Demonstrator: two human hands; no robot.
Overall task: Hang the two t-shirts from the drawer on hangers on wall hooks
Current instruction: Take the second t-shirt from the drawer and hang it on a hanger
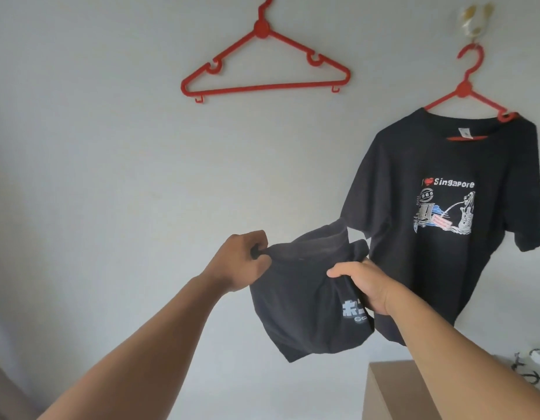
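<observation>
Pale grey painted wall (pixel 96 147) fills the view.

Large black cotton t-shirt with a white "Singapore" print (pixel 429 268): hanging at right, flat against the wall, on a red plastic hanger (pixel 464 89). Shirt sits slightly skewed, with its right shoulder lower.

Second black t-shirt with a pale grey printed logo (pixel 296 301): held in the air between both hands, in front of the wall, low and centre. It is bunched and partly folded, with its right edge overlapping the hung shirt's lower left hem in view.

Brown cardboard box (pixel 393 395): bottom right, below the right forearm.

Empty red plastic hanger (pixel 262 87): on the wall, top centre, tilted with its left end lower. Its hook runs out of frame.

Left hand (pixel 241 262): fingers curled tight, pinching the held shirt's upper left edge.

Right hand (pixel 365 286): fingers wrapped round a gathered fold at the shirt's right side, beside the logo.

Clear plastic wall hook (pixel 474 22): top right, carrying the loaded hanger.

Black-and-white patterned item (pixel 532 368): far bottom right, blurred, kind not determinable.
</observation>
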